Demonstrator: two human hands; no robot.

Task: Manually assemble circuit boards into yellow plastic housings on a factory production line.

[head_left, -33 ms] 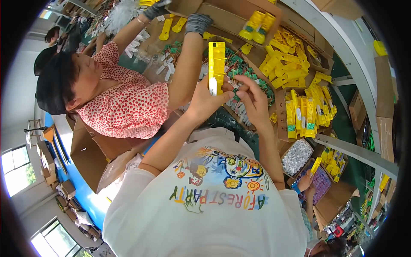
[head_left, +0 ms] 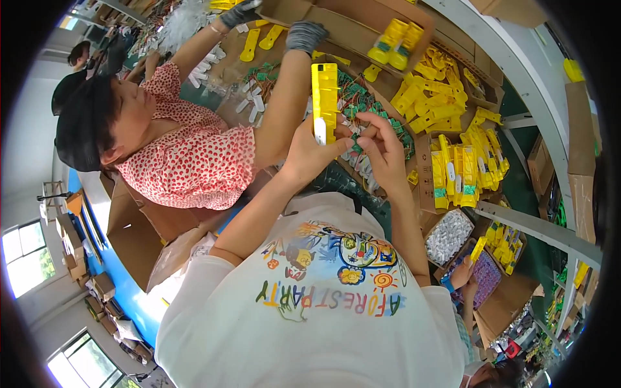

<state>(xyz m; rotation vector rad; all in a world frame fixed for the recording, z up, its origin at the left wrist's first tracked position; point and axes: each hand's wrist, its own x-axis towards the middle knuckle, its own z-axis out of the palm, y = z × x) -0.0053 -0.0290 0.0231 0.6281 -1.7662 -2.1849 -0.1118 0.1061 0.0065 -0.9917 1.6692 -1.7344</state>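
Over green boards (head_left: 359, 95), my left hand (head_left: 309, 152) gripped a yellow casing (head_left: 325, 94).
My near-closed right hand (head_left: 387, 155) seemingly pinched a green part (head_left: 355, 143), best kept steady.

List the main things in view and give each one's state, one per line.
Yellow casing: held, ribbed inside uncovered
Left hand: closed on the casing's near end
Right hand: fingers bent; grip unclear
Upper cardboard box: open
Green boards: heaped, wires among them
White parts at lower right: loose, heaped
Yellow parts at upper right: loose, piled
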